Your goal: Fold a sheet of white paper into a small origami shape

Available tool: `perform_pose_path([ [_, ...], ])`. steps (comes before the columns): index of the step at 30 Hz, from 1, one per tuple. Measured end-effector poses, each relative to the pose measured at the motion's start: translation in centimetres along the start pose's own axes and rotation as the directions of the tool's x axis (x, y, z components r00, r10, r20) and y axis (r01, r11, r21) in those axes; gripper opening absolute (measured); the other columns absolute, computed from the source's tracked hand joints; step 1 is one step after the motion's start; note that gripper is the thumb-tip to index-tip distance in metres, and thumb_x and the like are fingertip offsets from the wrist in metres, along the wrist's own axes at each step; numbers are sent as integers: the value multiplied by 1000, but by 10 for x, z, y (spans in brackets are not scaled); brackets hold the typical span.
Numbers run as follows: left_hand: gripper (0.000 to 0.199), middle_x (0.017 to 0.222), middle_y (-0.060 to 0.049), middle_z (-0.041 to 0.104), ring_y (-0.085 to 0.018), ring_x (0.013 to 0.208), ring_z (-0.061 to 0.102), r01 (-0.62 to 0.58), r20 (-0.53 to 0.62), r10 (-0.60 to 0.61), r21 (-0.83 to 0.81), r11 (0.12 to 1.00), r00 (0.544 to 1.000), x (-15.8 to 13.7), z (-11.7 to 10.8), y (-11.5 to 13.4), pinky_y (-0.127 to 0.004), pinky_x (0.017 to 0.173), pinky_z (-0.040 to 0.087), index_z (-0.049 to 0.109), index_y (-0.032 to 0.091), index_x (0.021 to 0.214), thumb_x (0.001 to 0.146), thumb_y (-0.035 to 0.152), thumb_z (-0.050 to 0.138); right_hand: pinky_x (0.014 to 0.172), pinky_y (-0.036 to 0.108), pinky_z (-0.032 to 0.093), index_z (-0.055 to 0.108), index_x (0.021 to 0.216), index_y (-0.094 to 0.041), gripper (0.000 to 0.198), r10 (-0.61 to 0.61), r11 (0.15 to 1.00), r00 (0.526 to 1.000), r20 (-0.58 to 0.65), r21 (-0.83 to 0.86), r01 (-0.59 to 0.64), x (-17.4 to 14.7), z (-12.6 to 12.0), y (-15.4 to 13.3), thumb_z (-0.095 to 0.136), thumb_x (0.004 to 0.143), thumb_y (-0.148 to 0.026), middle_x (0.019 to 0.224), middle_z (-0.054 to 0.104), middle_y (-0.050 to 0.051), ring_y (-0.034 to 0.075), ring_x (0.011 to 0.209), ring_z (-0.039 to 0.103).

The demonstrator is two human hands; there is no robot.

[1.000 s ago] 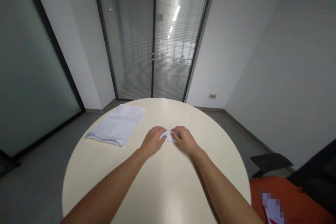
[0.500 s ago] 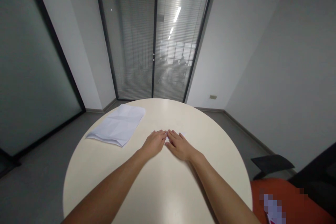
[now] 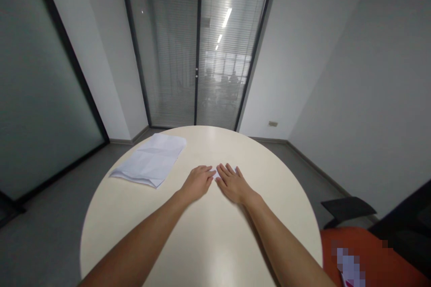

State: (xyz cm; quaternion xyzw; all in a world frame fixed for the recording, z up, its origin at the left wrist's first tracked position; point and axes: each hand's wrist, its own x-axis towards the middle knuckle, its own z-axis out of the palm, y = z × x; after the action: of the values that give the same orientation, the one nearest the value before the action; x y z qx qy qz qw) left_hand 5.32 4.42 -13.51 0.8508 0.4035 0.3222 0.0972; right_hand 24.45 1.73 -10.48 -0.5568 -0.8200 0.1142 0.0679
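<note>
A small piece of white paper (image 3: 214,172) lies on the round table (image 3: 202,242), mostly covered by my hands. My left hand (image 3: 198,182) curls at the paper's left side, its thumb and fingertips closed on the edge. Flat over the right part of the paper rests my right hand (image 3: 233,184), palm down with fingers spread apart. A narrow gap between the two hands shows a bit of white. The paper's full shape is hidden.
Folded white sheets (image 3: 151,159) lie at the table's far left. An orange chair (image 3: 367,251) with a black armrest (image 3: 350,207) stands to the right, a blurred-out item on its seat. Beyond the table is a glass door (image 3: 198,54) with blinds.
My right hand has shifted slightly right, and its fingers have spread flatter. The gap between my hands is a little wider. My left hand has barely moved.
</note>
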Motion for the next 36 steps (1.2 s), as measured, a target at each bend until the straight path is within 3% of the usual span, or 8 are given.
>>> perform_pose_path([
  [4, 32, 128, -9, 69, -27, 119, 61, 16, 11, -16, 33, 999, 1000, 0, -2, 0, -45, 105, 45, 71, 26, 120, 93, 22, 55, 124, 54, 8, 24, 159, -13, 67, -76, 997, 997, 23, 32, 76, 2, 1, 0, 19, 103, -50, 166, 17, 8, 29, 154, 10],
  [16, 30, 124, -12, 68, -28, 115, 60, 86, 27, -89, 109, 990, 996, 1, -4, 3, -45, 103, 45, 69, 20, 120, 93, 25, 58, 121, 58, 13, 22, 160, -13, 65, 159, 987, 986, 53, -27, -158, -2, -2, 16, 24, 103, -44, 167, 13, 11, 33, 154, 9],
  [24, 30, 115, -8, 67, -24, 110, 59, 112, 20, -114, 49, 992, 993, 1, -10, 4, -39, 101, 46, 66, 18, 115, 85, 20, 65, 120, 59, 11, 53, 138, -15, 46, -6, 1000, 992, -124, 11, 7, -4, -10, 13, 40, 100, -39, 155, 43, 13, 33, 150, 24],
  [28, 38, 119, -9, 65, -25, 111, 59, 137, 31, -139, 69, 988, 990, 2, -13, 10, -39, 100, 46, 63, 18, 120, 82, 21, 66, 118, 56, 16, 57, 125, -16, 35, -37, 996, 983, -178, 68, 49, -4, -14, 12, 51, 95, -35, 131, 63, 14, 29, 131, 49],
  [32, 45, 127, -9, 63, -27, 116, 56, 103, 37, -111, 187, 977, 993, 1, -20, 18, -41, 101, 43, 59, 19, 127, 83, 24, 65, 113, 47, 26, 57, 121, -16, 35, -62, 995, 969, -239, 63, 79, -2, -17, 12, 59, 90, -33, 116, 68, 11, 24, 111, 60],
  [36, 43, 127, -11, 66, -29, 116, 57, 118, 41, -133, 262, 958, 990, 0, -22, 22, -43, 100, 41, 59, 16, 129, 88, 30, 62, 100, 38, 37, 59, 126, -16, 40, -87, 996, 958, -272, 11, 94, 0, -20, 10, 62, 89, -31, 119, 68, 11, 24, 110, 60],
])
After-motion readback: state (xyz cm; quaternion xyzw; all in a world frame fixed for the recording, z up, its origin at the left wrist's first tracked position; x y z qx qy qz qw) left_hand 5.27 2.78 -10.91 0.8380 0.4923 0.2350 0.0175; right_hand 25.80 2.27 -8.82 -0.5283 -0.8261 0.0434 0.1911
